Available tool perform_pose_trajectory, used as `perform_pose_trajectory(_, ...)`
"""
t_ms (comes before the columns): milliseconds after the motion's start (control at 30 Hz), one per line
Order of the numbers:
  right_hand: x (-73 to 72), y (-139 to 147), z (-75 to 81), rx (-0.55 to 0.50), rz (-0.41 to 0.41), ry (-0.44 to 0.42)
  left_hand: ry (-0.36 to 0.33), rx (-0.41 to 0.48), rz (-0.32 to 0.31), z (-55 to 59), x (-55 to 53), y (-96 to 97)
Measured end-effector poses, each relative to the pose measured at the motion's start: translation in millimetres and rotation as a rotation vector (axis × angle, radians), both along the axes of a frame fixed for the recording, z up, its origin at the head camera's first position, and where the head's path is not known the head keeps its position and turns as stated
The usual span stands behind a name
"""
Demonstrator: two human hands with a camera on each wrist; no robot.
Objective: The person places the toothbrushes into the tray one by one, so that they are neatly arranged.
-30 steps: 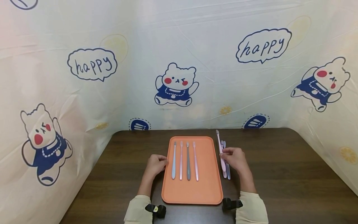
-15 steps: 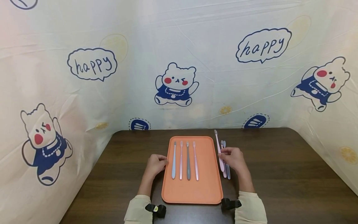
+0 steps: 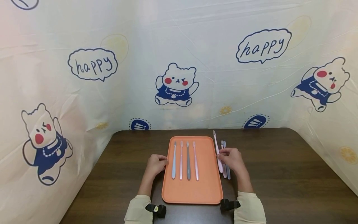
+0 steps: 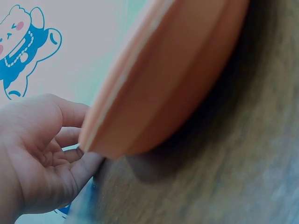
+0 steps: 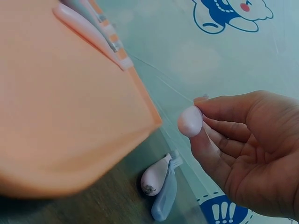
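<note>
My right hand pinches a pink toothbrush between thumb and fingers, bristle end pointing away, just past the right rim of an orange tray. In the right wrist view the rounded handle end of that toothbrush shows at the fingertips. Beside and partly behind the right hand, another pink toothbrush and a blue-purple toothbrush lie on the table. My left hand holds the tray's left rim, its thumb and fingers at the edge in the left wrist view.
In a row on the tray lie a light blue toothbrush, a pink toothbrush, a grey toothbrush and a second pink toothbrush. Under everything is a dark wooden table, backed by a printed curtain.
My right hand has shifted left toward the tray with the pink toothbrush, drawing it away from the two toothbrushes on the table. The left hand and tray stay put.
</note>
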State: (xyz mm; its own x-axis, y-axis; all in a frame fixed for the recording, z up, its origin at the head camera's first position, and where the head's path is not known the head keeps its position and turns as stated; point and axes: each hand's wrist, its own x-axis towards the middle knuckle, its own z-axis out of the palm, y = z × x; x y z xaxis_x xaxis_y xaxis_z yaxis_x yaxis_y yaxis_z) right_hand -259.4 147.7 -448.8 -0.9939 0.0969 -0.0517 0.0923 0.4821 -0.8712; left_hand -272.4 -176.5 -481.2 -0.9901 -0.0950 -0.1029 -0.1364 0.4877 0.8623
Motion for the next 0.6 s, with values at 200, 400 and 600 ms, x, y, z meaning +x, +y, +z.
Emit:
perform_pose_trajectory(200, -0.3, -2.6, 0.0, -0.003, 0.004, -0.002, 0.002, 0.001, 0.003, -0.7, -0.4, 0.3)
perform_pose_trajectory(400, 0.0, -6.7, 1.2, 0.008, 0.011, -0.010, 0.003, 0.002, 0.002, -1.0, -1.2, 0.0)
perform_pose_trajectory(600, 0.1, -9.5, 1.1, 0.017, 0.021, -0.019, 0.006, 0.004, 0.004, 0.2, -0.6, 0.5)
